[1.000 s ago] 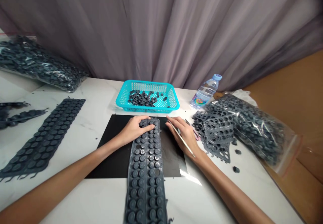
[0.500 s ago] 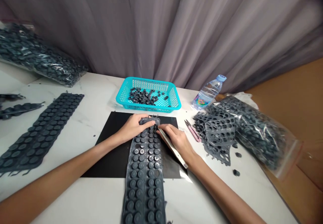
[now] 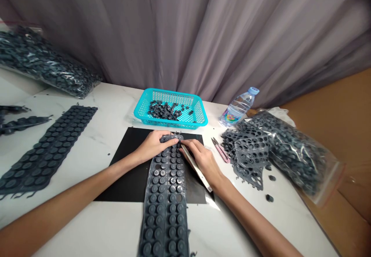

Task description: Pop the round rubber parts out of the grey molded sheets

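Note:
A long dark grey rubber sheet (image 3: 165,201) with rows of round moulded caps runs from the near edge up to my hands. My left hand (image 3: 155,145) grips its far end, thumb on top and fingers at the left edge. My right hand (image 3: 201,156) is closed around a flat, pale, narrow tool (image 3: 197,169) whose tip meets the sheet's far right corner. What kind of tool it is I cannot make out. Two holes show in the sheet where caps are gone. Beneath its far part lies a black mat (image 3: 127,183).
Behind the mat stands a turquoise basket (image 3: 171,124) holding loose black caps. To the right are pink-handled snips (image 3: 222,152), a punched-out sheet (image 3: 251,156), a water bottle (image 3: 239,108) and a filled bag (image 3: 298,156). On the left are another capped sheet (image 3: 52,148) and a bag (image 3: 58,69).
Both hands stay at the sheet's far end, and my right hand with the pale tool shifts very slightly left. The view tilts a little; the other things stay in place.

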`<state>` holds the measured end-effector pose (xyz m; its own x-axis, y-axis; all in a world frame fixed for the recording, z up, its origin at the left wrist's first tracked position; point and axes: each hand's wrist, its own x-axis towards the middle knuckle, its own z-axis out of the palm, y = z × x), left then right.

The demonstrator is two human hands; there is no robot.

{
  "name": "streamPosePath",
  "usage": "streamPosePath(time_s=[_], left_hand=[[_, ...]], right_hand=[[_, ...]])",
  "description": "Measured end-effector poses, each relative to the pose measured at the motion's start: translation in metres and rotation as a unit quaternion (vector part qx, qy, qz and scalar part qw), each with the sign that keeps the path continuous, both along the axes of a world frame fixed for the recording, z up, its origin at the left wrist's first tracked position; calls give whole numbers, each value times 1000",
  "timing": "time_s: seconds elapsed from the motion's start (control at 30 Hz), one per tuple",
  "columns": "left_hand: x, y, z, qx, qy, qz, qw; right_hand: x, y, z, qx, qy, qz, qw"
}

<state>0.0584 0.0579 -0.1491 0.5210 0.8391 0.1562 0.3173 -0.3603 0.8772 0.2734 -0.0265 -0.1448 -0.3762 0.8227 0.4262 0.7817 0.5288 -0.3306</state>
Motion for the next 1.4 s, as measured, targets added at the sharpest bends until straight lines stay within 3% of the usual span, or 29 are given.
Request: streamPosePath(time_s=[0.47,0.57,0.73,0.87,1.03,1.4], left_hand=[[0,2,-2,-2,-6,-16,1000],[-1,4,-4,-19,-11,-17,1000],[-4,3,-1,-54,-9,-17,998],[-4,1,1,-49,-12,-20,999],[-2,1,-2,-44,-18,-17,999],[-2,3,-2,-13,-1,-2,1000]], right_hand=[[-3,5,-8,82,-120,-32,989],[0,10,-10,75,-81,-55,992],[26,19,-2,80,93,-175,977],[32,9,3,63,140,-95,984],[7,-8,-2,21,103,0,994],[-2,-7,1,7,13,6,1000]])
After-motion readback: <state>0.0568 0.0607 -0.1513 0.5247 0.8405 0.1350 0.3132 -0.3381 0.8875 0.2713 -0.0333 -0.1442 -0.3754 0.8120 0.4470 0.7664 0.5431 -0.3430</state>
